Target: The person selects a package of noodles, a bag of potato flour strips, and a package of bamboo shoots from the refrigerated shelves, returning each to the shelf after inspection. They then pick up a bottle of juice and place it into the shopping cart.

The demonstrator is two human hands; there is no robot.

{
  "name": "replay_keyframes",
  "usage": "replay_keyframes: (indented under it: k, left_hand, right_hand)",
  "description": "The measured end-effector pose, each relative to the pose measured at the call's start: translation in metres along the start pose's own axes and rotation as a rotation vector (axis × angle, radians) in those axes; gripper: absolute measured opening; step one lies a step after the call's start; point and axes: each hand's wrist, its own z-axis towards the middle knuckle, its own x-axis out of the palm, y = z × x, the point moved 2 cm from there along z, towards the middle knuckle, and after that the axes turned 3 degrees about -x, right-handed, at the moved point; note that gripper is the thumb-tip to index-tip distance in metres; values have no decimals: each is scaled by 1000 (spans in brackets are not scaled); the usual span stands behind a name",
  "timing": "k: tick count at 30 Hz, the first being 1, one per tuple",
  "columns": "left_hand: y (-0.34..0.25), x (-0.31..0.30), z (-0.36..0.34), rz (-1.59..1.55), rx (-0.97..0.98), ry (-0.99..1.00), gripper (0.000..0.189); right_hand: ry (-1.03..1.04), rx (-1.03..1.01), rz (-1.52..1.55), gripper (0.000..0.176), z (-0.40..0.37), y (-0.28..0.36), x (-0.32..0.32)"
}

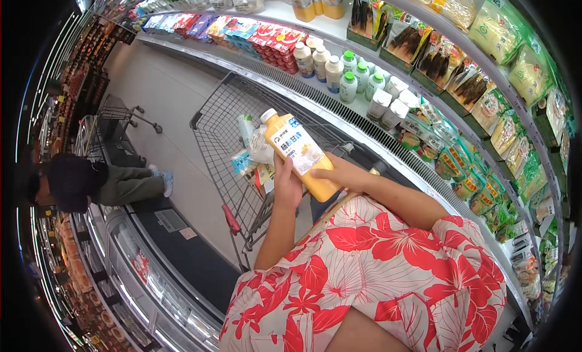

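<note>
Between my two hands I hold a juice bottle (pixel 300 149) with a white cap, orange-yellow contents and a printed label. My left hand (pixel 287 183) wraps its lower left side. Around the lower right side close the fingers of my right hand (pixel 345 173). The bottle is tilted, its cap pointing up and to the left, over a wire shopping cart (pixel 212 130). Inside the cart lie a blue-and-white package (pixel 244 163) and a clear plastic bag (pixel 259 147), partly hidden behind the bottle and my left hand.
A refrigerated shelf (pixel 364 124) runs along the right, with several white bottles (pixel 305 59), green-capped bottles (pixel 348 85) and packaged foods. A person (pixel 115 182) leans over a chest freezer (pixel 139 255) at the left. Another cart (pixel 118 112) stands farther back on the tiled floor.
</note>
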Motion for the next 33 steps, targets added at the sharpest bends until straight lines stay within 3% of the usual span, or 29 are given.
replay_keyframes:
  k: [5, 12, 21, 26, 33]
  left_hand:
    - [-9, 0, -2, -84, -64, 9, 53]
    - [-5, -12, 3, -197, -97, -70, 48]
    - [-11, -13, 2, -272, -142, -74, 51]
    - [-12, -13, 3, -294, -99, -42, 50]
    - [-8, -14, 5, -322, -96, -67, 48]
  right_hand:
    - [2, -18, 64, 67, -5, 12, 7]
    - [-4, -60, 72, 66, 2, 2, 8]
    - [65, -33, 44, 72, 0, 9, 10]
    - [18, -109, -168, 81, -1, 10, 8]
    - [-1, -130, -235, 82, 0, 10, 7]
